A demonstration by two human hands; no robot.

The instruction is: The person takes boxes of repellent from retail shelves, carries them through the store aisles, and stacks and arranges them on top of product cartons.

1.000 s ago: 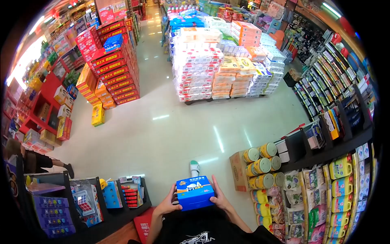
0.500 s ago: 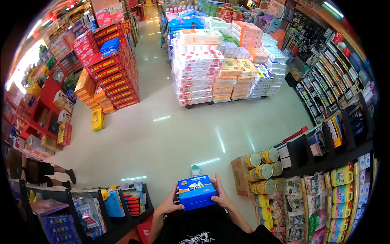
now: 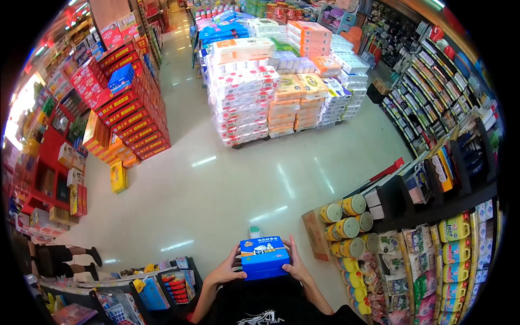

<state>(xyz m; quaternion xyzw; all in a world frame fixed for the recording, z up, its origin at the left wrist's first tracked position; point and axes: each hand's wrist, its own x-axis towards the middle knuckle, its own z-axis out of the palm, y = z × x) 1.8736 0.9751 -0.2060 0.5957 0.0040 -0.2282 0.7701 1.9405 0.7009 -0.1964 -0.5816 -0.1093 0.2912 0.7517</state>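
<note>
A blue cardboard box [image 3: 264, 259] with white lettering and a picture on its top is held level in front of my body. My left hand [image 3: 230, 271] grips its left side, the thumb along the near lower edge. On the opposite side, my right hand [image 3: 295, 265] is closed around the box, its thumb on the near face and fingers up along the edge. The undersides of both hands are hidden. Just beyond the box, the tip of a shoe [image 3: 255, 232] shows on the floor.
Wrapped tissue packs [image 3: 244, 103] are piled ahead. Red cartons [image 3: 135, 119] stand stacked at left, with a yellow box [image 3: 118, 177] on the floor. Several tins [image 3: 342, 229] and a shelf [image 3: 433, 200] are close on my right. Another person's legs [image 3: 67, 261] show at lower left.
The surroundings have shifted left in the view, as my head has turned slightly right. The blue box stays between both hands, with its top seen at a slightly different tilt.
</note>
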